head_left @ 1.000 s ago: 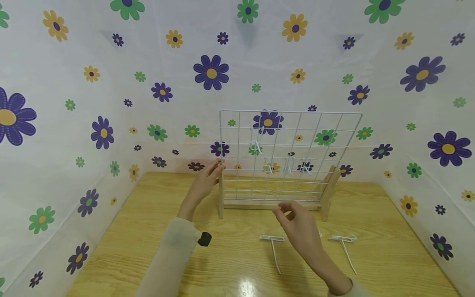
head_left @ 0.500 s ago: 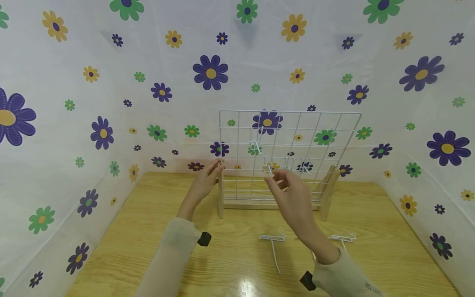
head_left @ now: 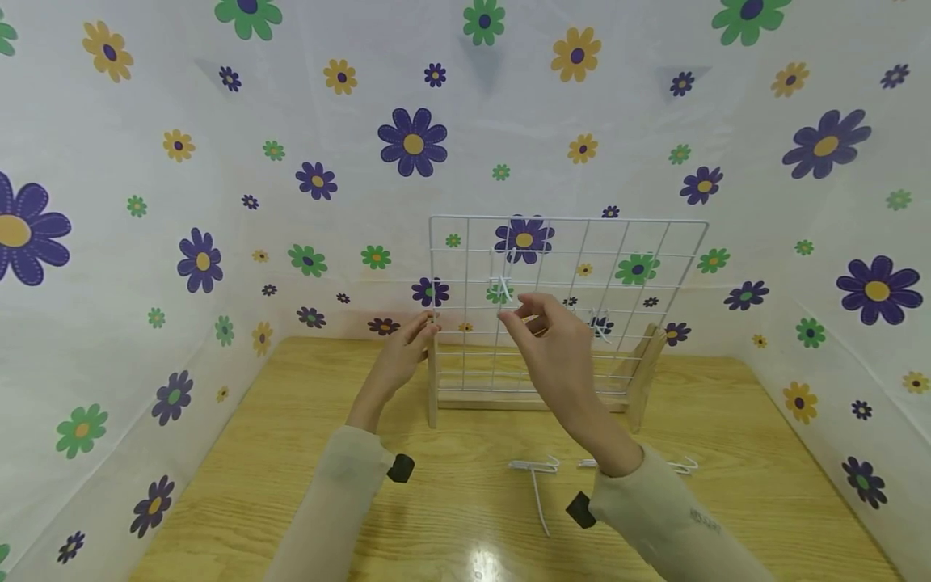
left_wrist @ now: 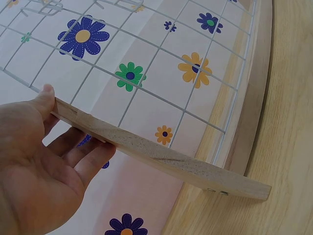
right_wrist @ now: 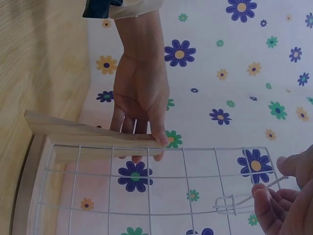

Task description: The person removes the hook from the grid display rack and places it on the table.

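My left hand (head_left: pixel 396 356) grips the upright wooden side post (left_wrist: pixel 166 156) of a stand, its thumb and fingers on either side of the wood. The stand carries a white wire grid (head_left: pixel 567 219). My right hand (head_left: pixel 556 339) is at the front of the grid, beside the highest hanging white wire hook (right_wrist: pixel 226 205). In the right wrist view its thumb and fingers curl around that hook's prong (right_wrist: pixel 246 200); how firmly they press is unclear. The hook's back stays on the grid wires. Part of the lower hooks is hidden behind my right hand.
Another hook (head_left: pixel 600 326) hangs lower on the grid. Several white hooks lie on the wooden table (head_left: pixel 305 420), including one front left (head_left: pixel 538 485) and one partly behind my right sleeve (head_left: pixel 684 466). A flower-printed sheet (head_left: pixel 291 105) surrounds the table's back and sides.
My right hand has risen from above the table, past the lower hooks, up and left to the highest hook. My left hand has kept its hold on the post.
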Motion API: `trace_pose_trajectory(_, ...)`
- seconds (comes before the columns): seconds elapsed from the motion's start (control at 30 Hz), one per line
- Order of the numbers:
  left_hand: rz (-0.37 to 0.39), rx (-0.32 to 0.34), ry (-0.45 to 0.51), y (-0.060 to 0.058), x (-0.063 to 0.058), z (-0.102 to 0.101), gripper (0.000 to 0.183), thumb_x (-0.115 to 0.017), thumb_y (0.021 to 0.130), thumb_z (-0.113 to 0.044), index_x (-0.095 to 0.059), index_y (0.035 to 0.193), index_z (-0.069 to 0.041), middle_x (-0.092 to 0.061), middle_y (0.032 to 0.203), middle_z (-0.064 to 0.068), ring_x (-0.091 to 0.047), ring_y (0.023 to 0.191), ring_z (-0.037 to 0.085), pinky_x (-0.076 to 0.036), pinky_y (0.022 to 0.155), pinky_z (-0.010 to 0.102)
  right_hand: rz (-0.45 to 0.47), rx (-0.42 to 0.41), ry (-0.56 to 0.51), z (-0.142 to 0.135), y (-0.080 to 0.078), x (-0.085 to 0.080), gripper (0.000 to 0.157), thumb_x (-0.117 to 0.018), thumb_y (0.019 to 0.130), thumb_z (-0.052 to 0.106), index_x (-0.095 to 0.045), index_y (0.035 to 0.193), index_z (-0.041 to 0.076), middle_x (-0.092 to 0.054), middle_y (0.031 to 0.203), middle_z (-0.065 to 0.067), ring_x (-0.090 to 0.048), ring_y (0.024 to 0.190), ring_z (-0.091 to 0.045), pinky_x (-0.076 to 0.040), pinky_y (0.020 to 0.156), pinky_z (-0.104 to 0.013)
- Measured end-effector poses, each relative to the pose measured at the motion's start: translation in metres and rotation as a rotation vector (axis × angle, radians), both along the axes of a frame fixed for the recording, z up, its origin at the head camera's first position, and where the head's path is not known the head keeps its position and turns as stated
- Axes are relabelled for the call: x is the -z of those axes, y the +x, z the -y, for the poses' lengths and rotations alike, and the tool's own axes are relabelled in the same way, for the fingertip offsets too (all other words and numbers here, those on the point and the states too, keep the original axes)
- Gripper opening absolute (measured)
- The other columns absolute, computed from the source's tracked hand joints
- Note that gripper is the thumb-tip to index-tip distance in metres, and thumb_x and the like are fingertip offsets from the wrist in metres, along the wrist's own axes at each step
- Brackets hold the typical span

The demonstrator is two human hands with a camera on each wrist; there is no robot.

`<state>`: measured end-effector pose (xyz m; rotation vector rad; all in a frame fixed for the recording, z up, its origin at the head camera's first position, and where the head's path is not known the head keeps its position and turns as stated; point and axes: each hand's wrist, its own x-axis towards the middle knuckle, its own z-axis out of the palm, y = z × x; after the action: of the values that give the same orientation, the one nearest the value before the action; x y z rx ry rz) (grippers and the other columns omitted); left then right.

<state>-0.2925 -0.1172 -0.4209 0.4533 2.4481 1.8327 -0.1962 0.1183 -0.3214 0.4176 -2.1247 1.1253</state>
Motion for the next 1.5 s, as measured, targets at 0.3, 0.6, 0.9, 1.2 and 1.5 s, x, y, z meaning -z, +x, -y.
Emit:
trace_pose_trajectory(0.3, 0.011, -0.007, -0.007, 0.000, 0.001, 0.000, 0.059, -0.043, 0.110, -0.044, -0.035, 0.163, -0.017, -0.048, 0.157, 0.012, -0.043, 0.145, 0.037, -0.046, 0.113, 0.048, -0.004, -0.023, -0.042, 0.007, -0.013, -0.004, 0.024, -0.077, 0.095, 0.011, -0.071, 0.111, -0.006, -0.075, 0.088, -0.011, -0.065, 0.065, -0.014, -0.047, 0.053, -0.014)
trace_pose_trajectory(0.6, 0.001, 0.001, 0.010, 0.001, -0.001, -0.001, 0.060, -0.045, 0.110, -0.045, -0.036, 0.162, -0.016, -0.046, 0.158, 0.016, -0.042, 0.145, 0.038, -0.045, 0.113, 0.049, -0.051, -0.031, -0.066, 0.007, -0.020, -0.007, 0.011, -0.073, 0.097, 0.004, -0.073, 0.102, -0.006, -0.077, 0.087, -0.014, -0.070, 0.063, -0.023, -0.041, 0.045, -0.010)
trace_pose_trajectory(0.9, 0.000, 0.004, 0.018, 0.001, -0.001, 0.000, 0.059, -0.045, 0.111, -0.041, -0.036, 0.162, -0.013, -0.046, 0.157, 0.017, -0.042, 0.145, 0.038, -0.045, 0.113, 0.049, -0.128, -0.029, -0.150, -0.001, -0.023, -0.015, 0.008, -0.071, 0.097, 0.001, -0.071, 0.098, -0.007, -0.074, 0.076, -0.014, -0.067, 0.058, -0.023, -0.032, 0.040, -0.011)
trace_pose_trajectory(1.2, -0.001, 0.002, 0.016, 0.000, -0.001, 0.000, 0.058, -0.045, 0.111, -0.042, -0.036, 0.162, -0.015, -0.047, 0.157, 0.015, -0.043, 0.144, 0.037, -0.046, 0.113, 0.048, -0.138, -0.005, -0.209, -0.010, -0.026, -0.026, 0.009, -0.070, 0.097, 0.002, -0.072, 0.098, -0.006, -0.074, 0.077, -0.014, -0.065, 0.059, -0.009, -0.045, 0.045, -0.012)
trace_pose_trajectory(1.5, -0.002, 0.010, 0.013, 0.000, 0.001, 0.001, 0.059, -0.044, 0.111, -0.041, -0.035, 0.162, -0.013, -0.046, 0.157, 0.016, -0.044, 0.144, 0.038, -0.045, 0.113, 0.050, -0.120, 0.000, -0.225, -0.022, -0.019, -0.031, 0.010, -0.069, 0.098, 0.003, -0.071, 0.101, -0.007, -0.075, 0.084, -0.016, -0.066, 0.064, -0.004, -0.053, 0.054, -0.013)
